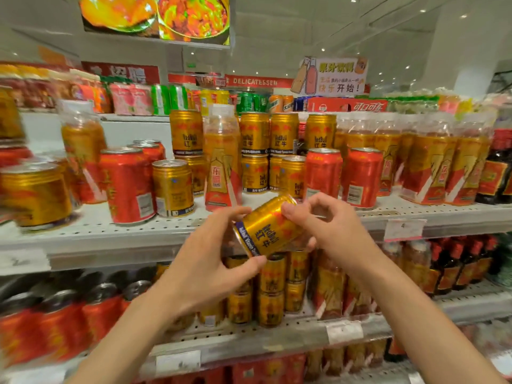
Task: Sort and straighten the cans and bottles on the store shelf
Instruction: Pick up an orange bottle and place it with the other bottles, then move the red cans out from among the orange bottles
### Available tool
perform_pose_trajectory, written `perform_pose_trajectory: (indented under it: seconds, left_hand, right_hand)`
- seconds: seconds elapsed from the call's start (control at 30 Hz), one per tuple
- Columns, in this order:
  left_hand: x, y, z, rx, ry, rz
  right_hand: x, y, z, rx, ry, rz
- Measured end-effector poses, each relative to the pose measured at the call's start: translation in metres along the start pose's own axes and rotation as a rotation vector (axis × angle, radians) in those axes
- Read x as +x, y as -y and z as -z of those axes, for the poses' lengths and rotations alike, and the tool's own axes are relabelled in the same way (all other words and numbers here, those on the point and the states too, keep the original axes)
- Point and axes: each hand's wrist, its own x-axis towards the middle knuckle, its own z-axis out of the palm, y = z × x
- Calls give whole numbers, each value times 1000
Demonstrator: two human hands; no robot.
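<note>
holding one gold can (267, 227) in both hands, tilted, in the air just in front of the upper shelf (110, 236) edge. left hand (205, 261) has thumb and fingers curled round the can's lower end; right hand (329, 231) pinches the top end with fingertips, the other fingers loosely curled.

step, as i read it: sorting. this can is off the shelf and needs a slot with its own kind.

next move calls for turning it upright, label forward, then setting it with the stacked gold cans (256, 151) straight behind.

room: a bare patch of shelf sits directly beyond the can, between the tall gold bottle (221, 159) on the left and the red cans (322, 173) on the right. narrow-looking gap, so go in straight and low.

edges: shelf lip is just below the hands, with a price tag (403, 230) to the right. red can (127, 187) and gold can (173, 188) stand near the front on the left, easy to knock. left side is blurred, so spacing there is unclear.
</note>
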Motion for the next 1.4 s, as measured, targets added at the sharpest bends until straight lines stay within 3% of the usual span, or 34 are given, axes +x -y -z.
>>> perform_pose_trajectory:
  seconds: [0.33,0.5,0.77,1.1,1.4]
  left_hand:
    - [-3,24,63,144,-180,13]
    - [-11,30,71,172,-284,109]
    - [-12,37,72,121,-323,224]
    - [-9,25,66,208,-370,281]
    - [28,6,38,234,-247,324]
  right_hand:
    - [40,36,-72,-54,67,75]
    - [77,30,-80,-233,-104,113]
    - [105,15,-103,-406,29,92]
    - [88,17,-69,-232,70,137]
    - [52,24,-8,-142,31,178]
